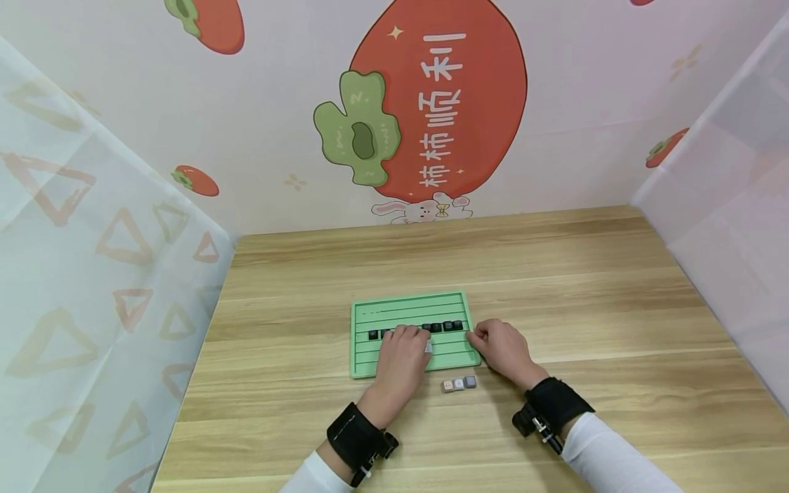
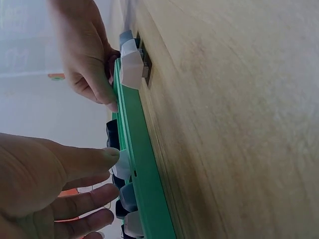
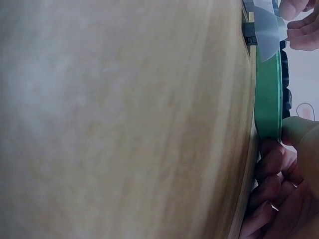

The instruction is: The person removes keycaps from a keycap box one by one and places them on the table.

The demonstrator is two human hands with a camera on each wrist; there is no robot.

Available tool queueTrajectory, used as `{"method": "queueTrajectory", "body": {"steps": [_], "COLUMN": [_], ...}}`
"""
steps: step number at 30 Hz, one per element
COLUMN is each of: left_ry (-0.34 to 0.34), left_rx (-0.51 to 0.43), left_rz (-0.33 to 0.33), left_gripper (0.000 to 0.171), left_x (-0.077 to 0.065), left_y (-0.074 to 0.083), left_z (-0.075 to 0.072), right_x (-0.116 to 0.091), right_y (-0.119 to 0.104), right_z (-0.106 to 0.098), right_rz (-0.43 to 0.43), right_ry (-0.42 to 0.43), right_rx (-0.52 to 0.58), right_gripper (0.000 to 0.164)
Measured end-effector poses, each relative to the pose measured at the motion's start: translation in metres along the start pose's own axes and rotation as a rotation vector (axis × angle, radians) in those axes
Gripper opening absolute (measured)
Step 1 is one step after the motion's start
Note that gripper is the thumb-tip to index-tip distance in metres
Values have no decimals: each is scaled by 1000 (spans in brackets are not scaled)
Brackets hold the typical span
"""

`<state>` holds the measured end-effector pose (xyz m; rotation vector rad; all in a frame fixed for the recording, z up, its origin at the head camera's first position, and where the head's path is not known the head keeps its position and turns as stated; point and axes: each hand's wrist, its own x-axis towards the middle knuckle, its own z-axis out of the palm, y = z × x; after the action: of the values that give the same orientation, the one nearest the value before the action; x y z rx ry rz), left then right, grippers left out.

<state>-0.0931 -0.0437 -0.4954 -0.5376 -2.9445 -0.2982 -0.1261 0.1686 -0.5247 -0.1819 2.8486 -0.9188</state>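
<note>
Evidently the left hand (image 1: 402, 357) pinched a pale keycap (image 1: 428, 348), between the black keycaps (image 1: 448, 326) and the near edge of the green tray (image 1: 455, 350); the right hand (image 1: 502, 349) gripped the tray's right edge. Steadying that edge while seating the cap squarely seemed wise. The left hand hid some black keycaps; contact beneath the pale one was unclear.

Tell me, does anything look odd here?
The big red fruit print on the white backdrop looks sideways, its green leafy top pointing left. Nothing seems amiss with the green rectangular tray or three pale and grey keycaps beside it.
</note>
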Motion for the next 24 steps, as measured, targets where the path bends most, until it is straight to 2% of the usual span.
{"method": "queueTrajectory", "body": {"steps": [24], "left_ry": [-34], "left_rx": [36], "left_rz": [8], "left_gripper": [27], "left_x": [2], "left_y": [0], "left_z": [6], "right_x": [0], "right_y": [-1], "right_z": [0], "right_rz": [0], "right_ry": [9], "right_rx": [-8], "right_gripper": [44]}}
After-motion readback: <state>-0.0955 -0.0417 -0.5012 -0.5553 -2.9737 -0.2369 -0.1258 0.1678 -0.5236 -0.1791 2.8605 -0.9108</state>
